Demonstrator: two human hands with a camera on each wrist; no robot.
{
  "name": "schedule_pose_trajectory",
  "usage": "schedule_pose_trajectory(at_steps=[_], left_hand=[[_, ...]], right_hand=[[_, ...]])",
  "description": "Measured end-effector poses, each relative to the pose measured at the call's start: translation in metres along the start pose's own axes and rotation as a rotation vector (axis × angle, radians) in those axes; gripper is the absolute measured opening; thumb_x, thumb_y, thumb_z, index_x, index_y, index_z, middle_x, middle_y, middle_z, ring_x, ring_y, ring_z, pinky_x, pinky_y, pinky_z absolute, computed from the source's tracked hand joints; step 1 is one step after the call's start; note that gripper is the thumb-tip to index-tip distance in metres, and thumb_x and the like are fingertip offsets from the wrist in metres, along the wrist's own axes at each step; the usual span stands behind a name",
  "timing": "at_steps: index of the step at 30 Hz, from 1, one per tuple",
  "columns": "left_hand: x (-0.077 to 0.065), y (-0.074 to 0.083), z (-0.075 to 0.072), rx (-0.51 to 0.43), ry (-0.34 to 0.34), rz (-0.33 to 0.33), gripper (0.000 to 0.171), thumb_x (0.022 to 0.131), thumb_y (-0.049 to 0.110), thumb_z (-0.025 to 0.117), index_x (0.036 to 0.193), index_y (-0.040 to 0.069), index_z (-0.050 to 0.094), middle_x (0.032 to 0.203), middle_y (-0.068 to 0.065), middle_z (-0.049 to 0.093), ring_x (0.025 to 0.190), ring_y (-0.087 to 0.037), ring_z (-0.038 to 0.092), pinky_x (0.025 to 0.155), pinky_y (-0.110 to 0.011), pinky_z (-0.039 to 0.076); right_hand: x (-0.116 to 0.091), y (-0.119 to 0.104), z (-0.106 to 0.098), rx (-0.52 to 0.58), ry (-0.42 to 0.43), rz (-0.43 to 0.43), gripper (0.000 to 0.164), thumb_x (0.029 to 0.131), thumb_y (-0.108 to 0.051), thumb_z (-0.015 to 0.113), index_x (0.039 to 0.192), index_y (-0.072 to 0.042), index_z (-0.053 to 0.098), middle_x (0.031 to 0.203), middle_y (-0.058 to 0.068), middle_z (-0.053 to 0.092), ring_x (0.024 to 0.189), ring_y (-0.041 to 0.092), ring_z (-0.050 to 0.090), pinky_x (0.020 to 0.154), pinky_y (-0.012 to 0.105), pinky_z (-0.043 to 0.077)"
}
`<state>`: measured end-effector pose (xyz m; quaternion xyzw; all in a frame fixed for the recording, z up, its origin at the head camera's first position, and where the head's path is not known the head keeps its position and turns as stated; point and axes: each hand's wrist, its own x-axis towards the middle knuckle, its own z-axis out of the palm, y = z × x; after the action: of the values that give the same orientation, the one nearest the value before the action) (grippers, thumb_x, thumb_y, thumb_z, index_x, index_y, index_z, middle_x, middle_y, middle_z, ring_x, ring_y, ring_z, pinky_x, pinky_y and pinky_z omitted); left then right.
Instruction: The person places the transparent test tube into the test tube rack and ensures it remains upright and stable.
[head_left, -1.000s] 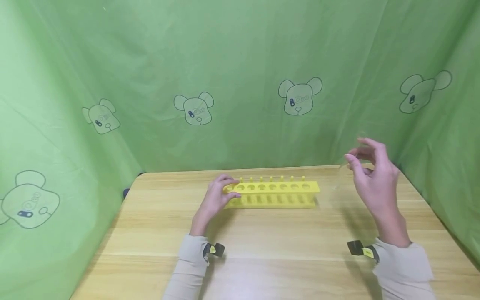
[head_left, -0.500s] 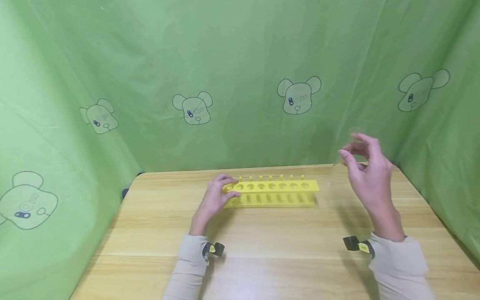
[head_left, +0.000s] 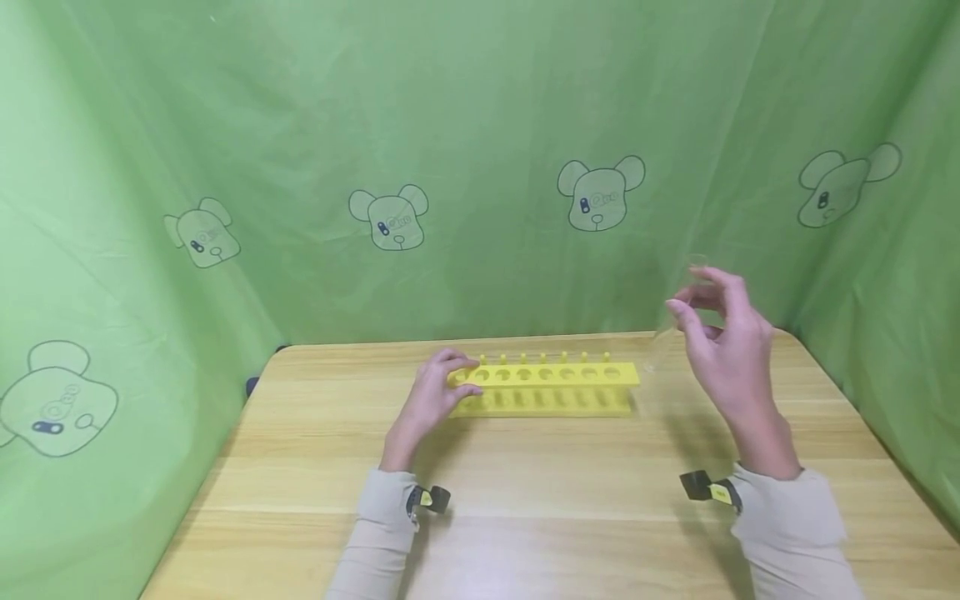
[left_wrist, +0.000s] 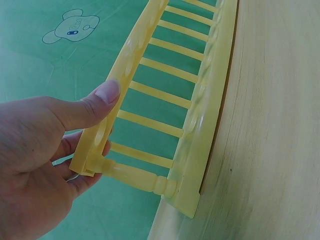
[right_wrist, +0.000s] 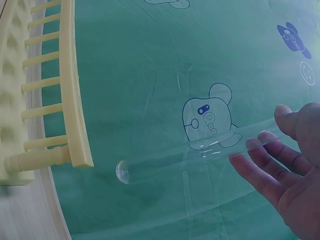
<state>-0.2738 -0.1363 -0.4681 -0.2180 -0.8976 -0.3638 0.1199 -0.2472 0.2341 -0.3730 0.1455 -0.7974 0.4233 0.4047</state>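
Observation:
A yellow test tube rack (head_left: 555,375) stands on the table, with round holes along its upper bar and a row of pegs behind. My left hand (head_left: 435,387) grips its left end; in the left wrist view the thumb lies over the upper bar (left_wrist: 125,65) and the fingers go under it. To the right of the rack, my right hand (head_left: 723,342) pinches a clear glass test tube (right_wrist: 175,160) near its upper end between thumb and fingers. The tube slants, its rounded bottom toward the rack's right end. No tube shows in the rack's holes.
The wooden table (head_left: 525,508) reaches back to a green curtain (head_left: 480,275) printed with bear heads. More green curtain hangs at the left and right sides. A small black camera (head_left: 697,485) sits on the right wrist.
My right hand has moved left with the test tube, bringing the tube's bottom closer to the rack's right end. The left hand and the rack have stayed in place.

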Motion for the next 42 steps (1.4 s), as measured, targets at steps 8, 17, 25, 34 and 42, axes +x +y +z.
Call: schedule_pose_trajectory(at_steps=[8, 17, 25, 34, 42], left_hand=[[0.001, -0.001, 0.000, -0.008, 0.004, 0.014, 0.042, 0.079, 0.008, 0.087, 0.118, -0.001, 0.073, 0.118, -0.014, 0.067, 0.111, -0.031, 0.063, 0.104, -0.042, 0.052], [0.002, 0.002, 0.000, 0.038, -0.026, 0.003, 0.043, 0.082, 0.011, 0.085, 0.121, -0.001, 0.072, 0.120, -0.013, 0.066, 0.112, -0.030, 0.063, 0.103, -0.040, 0.052], [0.000, 0.008, 0.000, 0.122, -0.074, -0.035, 0.045, 0.086, 0.014, 0.083, 0.127, 0.003, 0.069, 0.122, -0.010, 0.064, 0.114, -0.026, 0.061, 0.103, -0.035, 0.052], [-0.003, 0.017, -0.001, 0.203, -0.082, -0.009, 0.043, 0.092, 0.019, 0.078, 0.129, 0.002, 0.068, 0.123, -0.009, 0.062, 0.116, -0.025, 0.057, 0.105, -0.038, 0.050], [-0.002, 0.022, 0.000, 0.246, -0.094, -0.017, 0.040, 0.095, 0.024, 0.073, 0.129, 0.003, 0.068, 0.122, -0.008, 0.062, 0.114, -0.024, 0.058, 0.104, -0.036, 0.050]], right_hand=[[0.000, 0.000, 0.006, 0.009, -0.015, -0.007, 0.046, 0.094, 0.002, 0.072, 0.137, 0.001, 0.056, 0.103, 0.019, 0.071, 0.097, -0.011, 0.060, 0.073, 0.004, 0.051], [-0.001, -0.004, 0.010, 0.014, -0.011, -0.008, 0.047, 0.092, 0.003, 0.074, 0.136, 0.000, 0.057, 0.103, 0.018, 0.072, 0.097, -0.012, 0.060, 0.072, 0.003, 0.050], [-0.001, -0.002, 0.014, 0.015, 0.013, -0.021, 0.049, 0.088, 0.007, 0.076, 0.134, 0.001, 0.059, 0.101, 0.019, 0.073, 0.097, -0.014, 0.059, 0.070, 0.001, 0.048], [0.000, -0.003, 0.015, -0.010, 0.024, -0.048, 0.049, 0.088, 0.004, 0.078, 0.134, -0.002, 0.060, 0.099, 0.015, 0.072, 0.093, 0.020, 0.070, 0.069, 0.003, 0.050], [0.001, -0.007, 0.015, 0.001, 0.007, -0.050, 0.046, 0.092, 0.000, 0.076, 0.135, -0.002, 0.059, 0.101, 0.014, 0.073, 0.095, 0.025, 0.071, 0.070, 0.005, 0.052]])
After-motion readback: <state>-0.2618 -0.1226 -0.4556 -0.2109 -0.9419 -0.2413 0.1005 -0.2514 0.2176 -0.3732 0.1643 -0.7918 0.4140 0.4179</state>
